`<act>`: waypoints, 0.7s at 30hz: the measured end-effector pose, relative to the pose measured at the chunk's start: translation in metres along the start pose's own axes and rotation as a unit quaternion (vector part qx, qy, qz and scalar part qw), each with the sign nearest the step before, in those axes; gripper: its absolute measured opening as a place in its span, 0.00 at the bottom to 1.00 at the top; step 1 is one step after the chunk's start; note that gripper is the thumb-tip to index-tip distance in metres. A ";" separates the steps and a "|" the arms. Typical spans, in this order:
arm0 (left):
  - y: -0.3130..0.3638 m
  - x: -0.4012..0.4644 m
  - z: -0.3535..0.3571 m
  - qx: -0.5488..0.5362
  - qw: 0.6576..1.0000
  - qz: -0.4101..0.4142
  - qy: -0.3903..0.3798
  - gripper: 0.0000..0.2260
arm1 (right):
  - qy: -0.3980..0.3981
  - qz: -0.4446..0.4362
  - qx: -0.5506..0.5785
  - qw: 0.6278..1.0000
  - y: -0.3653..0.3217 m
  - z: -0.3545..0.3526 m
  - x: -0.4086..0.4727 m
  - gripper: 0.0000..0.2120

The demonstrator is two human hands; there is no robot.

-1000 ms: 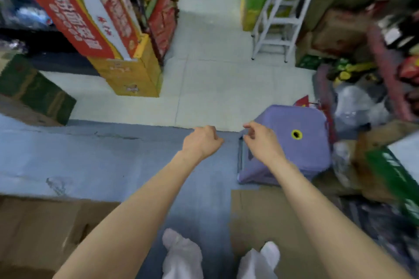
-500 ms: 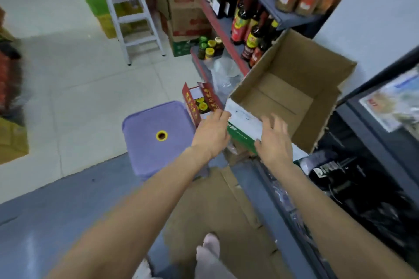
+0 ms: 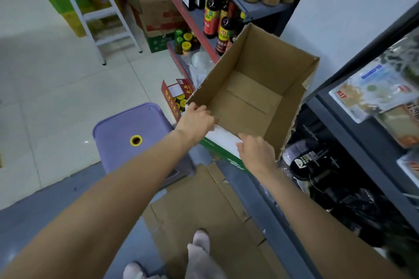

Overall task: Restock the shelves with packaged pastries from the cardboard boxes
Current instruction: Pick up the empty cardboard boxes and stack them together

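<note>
An open cardboard box [image 3: 256,88] with nothing inside sits tilted against the low shelf, its white and green outer side toward me. My left hand [image 3: 196,120] grips the near left corner of its rim, fingers curled over the edge. My right hand [image 3: 256,154] holds the near rim further right, fingers bent over the white side. Packaged goods in clear wrap [image 3: 371,90] lie on the dark shelf [image 3: 353,140] at the right. Black packets [image 3: 317,161] fill the shelf level below.
A purple plastic stool [image 3: 127,133] stands left of the box. Flattened cardboard [image 3: 213,210] lies on the floor under my feet. A small red box of jars [image 3: 176,97] sits behind the stool. Sauce bottles [image 3: 215,13] line the far shelves, and a white stepladder [image 3: 97,11] stands at upper left.
The view swung from the aisle floor and stool round to the shelf. Both hands moved from near the stool to the box rim and took hold of it.
</note>
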State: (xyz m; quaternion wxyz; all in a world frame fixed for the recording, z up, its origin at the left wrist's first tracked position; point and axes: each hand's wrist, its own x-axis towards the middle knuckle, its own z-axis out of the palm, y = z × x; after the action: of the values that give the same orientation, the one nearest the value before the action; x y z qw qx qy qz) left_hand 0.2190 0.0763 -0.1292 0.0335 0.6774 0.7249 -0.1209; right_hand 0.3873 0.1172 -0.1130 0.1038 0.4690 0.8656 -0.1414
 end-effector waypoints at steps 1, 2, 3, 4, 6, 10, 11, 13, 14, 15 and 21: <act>-0.004 -0.012 -0.002 0.008 1.000 0.008 0.010 0.11 | 0.013 -0.008 0.004 1.000 -0.005 -0.001 -0.007 0.16; -0.009 -0.025 -0.004 0.010 1.000 0.013 0.016 0.11 | 0.021 -0.020 0.006 1.000 -0.012 -0.002 -0.014 0.14; -0.014 -0.039 -0.005 0.011 1.000 0.016 0.015 0.11 | 0.021 -0.034 0.005 0.999 -0.021 -0.003 -0.019 0.11; -0.021 -0.055 -0.004 0.013 1.000 0.016 0.018 0.10 | 0.013 -0.049 0.000 0.999 -0.031 -0.006 -0.024 0.10; -0.036 -0.089 -0.006 0.024 0.999 0.006 0.044 0.07 | -0.010 -0.083 -0.014 0.996 -0.058 -0.011 -0.033 0.10; -0.078 -0.161 -0.003 0.012 0.998 -0.046 0.030 0.07 | -0.002 -0.154 -0.032 0.988 -0.126 -0.010 -0.055 0.10; -0.090 -0.180 0.001 0.004 0.997 -0.063 0.033 0.08 | 0.005 -0.168 -0.033 0.985 -0.146 -0.008 -0.063 0.10; -0.113 -0.226 0.008 0.001 0.993 -0.108 0.036 0.08 | 0.015 -0.198 -0.039 0.979 -0.189 -0.001 -0.082 0.09; -0.124 -0.253 0.014 -0.002 0.991 -0.131 0.028 0.07 | 0.017 -0.218 -0.041 0.975 -0.213 0.004 -0.093 0.09; -0.135 -0.281 0.020 -0.017 0.988 -0.154 0.019 0.07 | 0.015 -0.237 -0.041 0.970 -0.237 0.009 -0.104 0.08; -0.179 -0.471 0.062 -0.071 0.946 -0.312 -0.039 0.07 | -0.028 -0.367 -0.052 0.928 -0.388 0.064 -0.184 0.10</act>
State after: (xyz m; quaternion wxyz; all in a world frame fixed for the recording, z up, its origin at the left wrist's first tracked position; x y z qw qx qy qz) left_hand 0.0727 -0.4057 -0.0659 0.0703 0.4076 0.9050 -0.0994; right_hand 0.1630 -0.2503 -0.0589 0.0933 0.1081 0.9801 -0.1379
